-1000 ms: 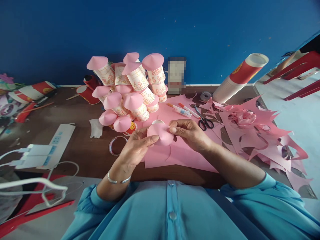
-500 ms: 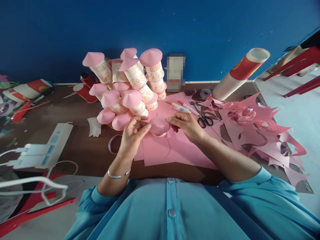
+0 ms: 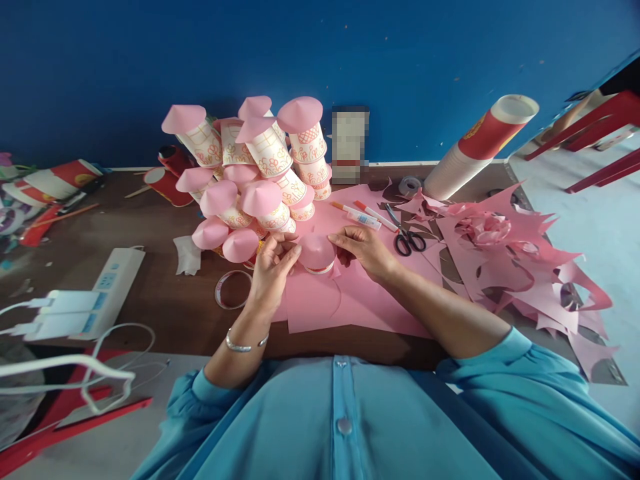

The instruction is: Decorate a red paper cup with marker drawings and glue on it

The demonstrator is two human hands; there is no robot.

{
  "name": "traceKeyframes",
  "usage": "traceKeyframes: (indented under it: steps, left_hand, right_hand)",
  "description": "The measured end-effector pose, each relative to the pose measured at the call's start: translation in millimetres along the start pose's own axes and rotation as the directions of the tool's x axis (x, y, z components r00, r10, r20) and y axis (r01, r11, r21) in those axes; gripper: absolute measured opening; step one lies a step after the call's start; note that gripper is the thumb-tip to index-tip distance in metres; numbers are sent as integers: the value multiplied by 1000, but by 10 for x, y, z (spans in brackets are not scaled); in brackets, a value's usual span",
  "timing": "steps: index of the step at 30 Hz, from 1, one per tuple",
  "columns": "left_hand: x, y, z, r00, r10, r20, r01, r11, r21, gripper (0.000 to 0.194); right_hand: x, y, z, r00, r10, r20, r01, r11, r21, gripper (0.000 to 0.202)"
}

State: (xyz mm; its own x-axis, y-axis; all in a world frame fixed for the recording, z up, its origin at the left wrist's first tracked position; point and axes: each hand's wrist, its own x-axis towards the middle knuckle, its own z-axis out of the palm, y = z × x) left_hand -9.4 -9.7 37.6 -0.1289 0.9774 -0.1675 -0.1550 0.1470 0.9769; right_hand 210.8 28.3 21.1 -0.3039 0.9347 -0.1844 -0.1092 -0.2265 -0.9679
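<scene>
A small pink paper cone (image 3: 318, 251) sits over a paper cup (image 3: 321, 269), of which only the lower rim shows. My left hand (image 3: 273, 263) pinches the cone's left edge between thumb and fingers. On the opposite edge, my right hand (image 3: 363, 250) grips it the same way. Under the cup lies a sheet of pink paper (image 3: 360, 303). Just behind my left hand stand several stacked paper cups with drawn flowers and pink cone tops (image 3: 270, 150).
Black-handled scissors (image 3: 410, 241) and orange markers (image 3: 367, 217) lie to the right, beside pink paper scraps (image 3: 525, 260). A tall cup stack (image 3: 480, 150) leans behind them. Left are a tape roll (image 3: 233, 289), a power strip (image 3: 113, 280) and a white cable (image 3: 125, 327).
The cone has come down slightly on the cup and shifted a little left, with both hands still at its edges. My left forearm has moved inward.
</scene>
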Motion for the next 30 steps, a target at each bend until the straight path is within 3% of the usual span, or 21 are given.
traceKeyframes:
  steps: [9,22,30]
  left_hand:
    - [67,-120,22,987,-163,8,162,978,-132,58]
    - [97,-162,32,980,-180,86,190,973,-131,51]
    - [73,-174,20,977,-204,67,211,969,-128,55]
  right_hand:
    - [31,-5,28,996,89,-31,-89,996,3,75]
    - [38,-52,39,997,58,-59,-59,998,-11,77]
    - [23,-21,18,998,45,-45,-46,998,-33,76]
